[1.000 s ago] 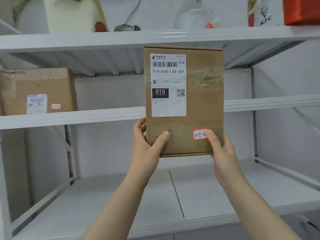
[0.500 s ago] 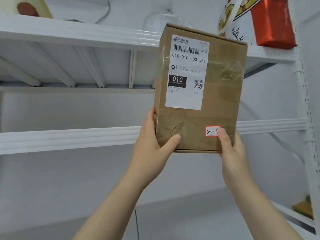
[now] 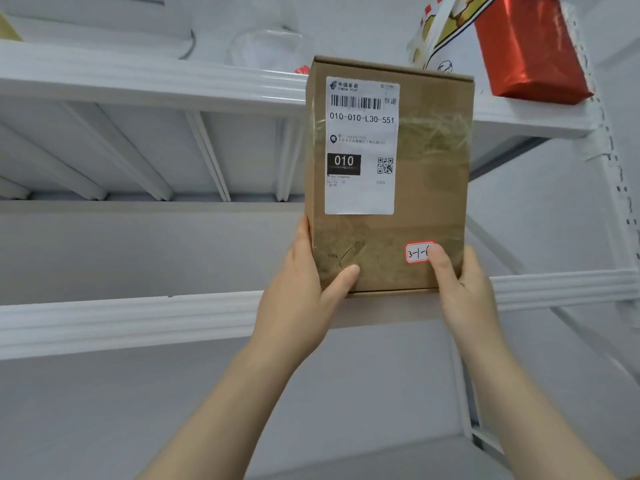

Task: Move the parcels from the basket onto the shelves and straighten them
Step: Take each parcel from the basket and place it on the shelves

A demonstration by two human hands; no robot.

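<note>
A brown cardboard parcel (image 3: 429, 188) with a white shipping label and a small red-edged sticker stands upright in front of me. My left hand (image 3: 304, 292) grips its lower left corner, thumb on the front face. My right hand (image 3: 460, 289) grips its lower right corner, thumb partly over the sticker. The parcel's bottom edge is level with the front rail of the middle white shelf (image 3: 121, 320); I cannot tell whether it rests on it. The basket is out of view.
The upper white shelf (image 3: 138, 81) carries a red foil-wrapped package (image 3: 530, 46), a printed white bag (image 3: 446, 32) and a clear plastic container (image 3: 266, 46). A perforated shelf upright (image 3: 620, 188) runs down the right side. A lower shelf surface (image 3: 398, 459) shows at the bottom.
The view has tilted upward and shifted right, so the box on the left shelf has left the frame. Both hands have lifted the parcel up to the middle shelf's height.
</note>
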